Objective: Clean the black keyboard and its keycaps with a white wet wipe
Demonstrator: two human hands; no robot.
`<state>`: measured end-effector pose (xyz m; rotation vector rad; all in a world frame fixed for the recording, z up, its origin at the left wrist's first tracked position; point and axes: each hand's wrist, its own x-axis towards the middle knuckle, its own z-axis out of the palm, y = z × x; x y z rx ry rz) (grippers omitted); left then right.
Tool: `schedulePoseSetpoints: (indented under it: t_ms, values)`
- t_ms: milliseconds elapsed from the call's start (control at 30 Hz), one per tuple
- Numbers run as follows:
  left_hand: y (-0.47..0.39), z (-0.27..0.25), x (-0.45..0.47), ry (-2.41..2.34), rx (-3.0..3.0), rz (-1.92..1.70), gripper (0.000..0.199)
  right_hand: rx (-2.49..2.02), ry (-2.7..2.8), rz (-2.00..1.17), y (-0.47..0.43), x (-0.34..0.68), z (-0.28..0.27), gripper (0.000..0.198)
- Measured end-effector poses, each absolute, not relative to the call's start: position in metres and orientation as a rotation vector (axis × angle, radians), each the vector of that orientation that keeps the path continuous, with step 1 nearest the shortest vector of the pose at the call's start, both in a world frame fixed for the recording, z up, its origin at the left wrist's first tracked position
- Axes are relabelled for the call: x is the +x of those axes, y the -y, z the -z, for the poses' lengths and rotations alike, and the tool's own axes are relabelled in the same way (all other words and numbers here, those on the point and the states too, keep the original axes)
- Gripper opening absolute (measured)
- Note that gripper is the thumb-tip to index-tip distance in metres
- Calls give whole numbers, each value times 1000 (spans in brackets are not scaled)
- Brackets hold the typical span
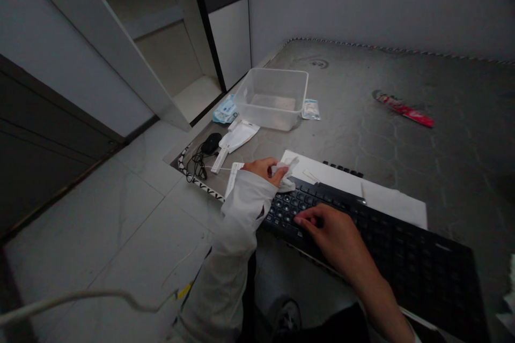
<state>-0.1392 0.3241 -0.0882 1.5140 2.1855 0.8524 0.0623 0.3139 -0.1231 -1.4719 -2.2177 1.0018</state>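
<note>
Nearest, the person's right hand (pixel 336 238) lies flat and open on the long black computer keyboard (pixel 386 246) at the near edge of the grey mat-covered surface (pixel 442 118), seemingly steadying it. The left hand (pixel 263 168), in a white sleeve, is closed around a crumpled white wipe (pixel 286 174) pressed to the keyboard's far-left corner keys. Farther off, a clear rectangular plastic tub (pixel 273 96) sits near the left edge, apparently empty.
</note>
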Motion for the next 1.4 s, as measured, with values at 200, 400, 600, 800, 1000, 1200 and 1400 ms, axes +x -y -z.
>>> schedulePoseSetpoints:
  t_ms: [200,400,600,800,1000,1200,1400]
  values:
    - [-324,85,-139,-2197,1526,-831,30,-1467,2233,-939,-307,61,124,14]
    - [-328,87,-139,-2248,1500,-808,30,-1519,2344,-829,-302,59,120,8]
    - [-327,84,-139,-2208,1518,-825,28,-1579,2436,-739,-296,58,117,13]
    - [-327,82,-142,-2241,1478,-770,32,-1576,2451,-676,-293,58,118,14]
    - [-325,79,-143,-2231,1477,-755,32,-1605,2485,-700,-295,57,116,14]
    - [-327,79,-143,-2249,1462,-752,31,-1630,2480,-694,-296,57,115,14]
    - [-325,79,-143,-2230,1482,-795,34,-1632,2488,-657,-296,57,115,15]
